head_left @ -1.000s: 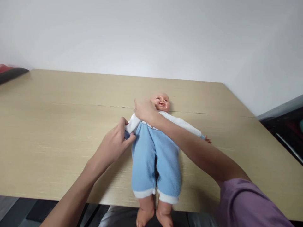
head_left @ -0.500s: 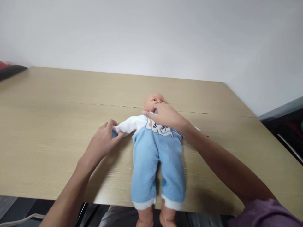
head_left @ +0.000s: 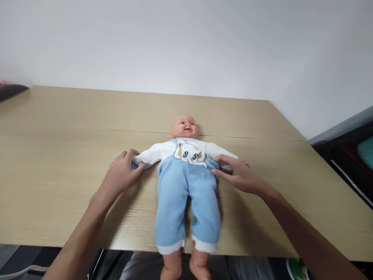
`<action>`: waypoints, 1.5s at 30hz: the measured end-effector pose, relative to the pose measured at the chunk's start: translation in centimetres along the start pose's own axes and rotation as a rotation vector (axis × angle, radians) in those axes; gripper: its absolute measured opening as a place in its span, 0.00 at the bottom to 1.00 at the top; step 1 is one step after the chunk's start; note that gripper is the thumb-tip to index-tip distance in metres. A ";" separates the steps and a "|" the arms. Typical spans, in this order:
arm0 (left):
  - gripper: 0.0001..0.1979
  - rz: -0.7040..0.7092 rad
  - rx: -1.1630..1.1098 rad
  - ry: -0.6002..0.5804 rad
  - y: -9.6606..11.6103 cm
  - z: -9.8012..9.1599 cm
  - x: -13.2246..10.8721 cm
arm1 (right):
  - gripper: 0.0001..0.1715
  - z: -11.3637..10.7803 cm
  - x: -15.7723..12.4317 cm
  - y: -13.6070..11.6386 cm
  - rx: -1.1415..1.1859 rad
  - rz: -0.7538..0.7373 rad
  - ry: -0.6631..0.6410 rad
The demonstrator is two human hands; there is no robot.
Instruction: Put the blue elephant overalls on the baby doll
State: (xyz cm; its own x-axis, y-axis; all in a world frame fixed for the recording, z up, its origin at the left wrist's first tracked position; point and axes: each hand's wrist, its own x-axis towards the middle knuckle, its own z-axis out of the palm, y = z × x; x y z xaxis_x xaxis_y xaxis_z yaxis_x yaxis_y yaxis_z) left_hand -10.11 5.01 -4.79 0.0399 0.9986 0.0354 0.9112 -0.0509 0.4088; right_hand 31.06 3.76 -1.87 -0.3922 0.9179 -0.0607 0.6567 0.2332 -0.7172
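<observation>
A baby doll (head_left: 186, 153) lies on its back on the wooden table, its legs over the near edge. It wears a fluffy blue overall (head_left: 175, 190) with an elephant face on the bib and a white long-sleeved top. Out at the left, my left hand (head_left: 122, 169) grips the end of the doll's white sleeve (head_left: 153, 154), fingers above and thumb below; the doll's hand is hidden. My right hand (head_left: 237, 173) has its thumb and fingertips on the blue side edge of the bib, beside the doll's other sleeve (head_left: 218, 151).
The table (head_left: 72, 112) reaches back to a white wall (head_left: 175, 46). A dark object (head_left: 13, 91) sits at the far left. Past the right edge stands a black item (head_left: 346, 163) with teal on it. A white cable (head_left: 25, 270) runs low at the left.
My right hand has left the doll's chin and collar and come down to the bib's right side, uncovering the head and chest. My left hand stays on the sleeve end.
</observation>
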 end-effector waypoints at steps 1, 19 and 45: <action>0.26 -0.001 0.002 0.001 0.0 0.1 0.0 | 0.16 0.4 -0.5 0.3 0.031 -0.026 0.035; 0.15 0.782 0.084 -0.172 19.0 1.7 4.8 | 0.36 0.1 -5.2 10.4 -0.066 0.131 0.458; 0.19 1.232 -0.179 0.151 18.1 2.7 5.8 | 0.10 1.1 1.2 2.3 0.029 -0.433 0.484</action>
State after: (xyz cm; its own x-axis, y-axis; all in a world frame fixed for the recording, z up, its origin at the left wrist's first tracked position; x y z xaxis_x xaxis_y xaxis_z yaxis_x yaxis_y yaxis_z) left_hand 7.70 9.89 0.39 0.7666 0.2751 0.5802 0.2333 -0.9612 0.1475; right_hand 31.40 5.00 -4.39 -0.2788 0.7852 0.5530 0.4835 0.6123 -0.6256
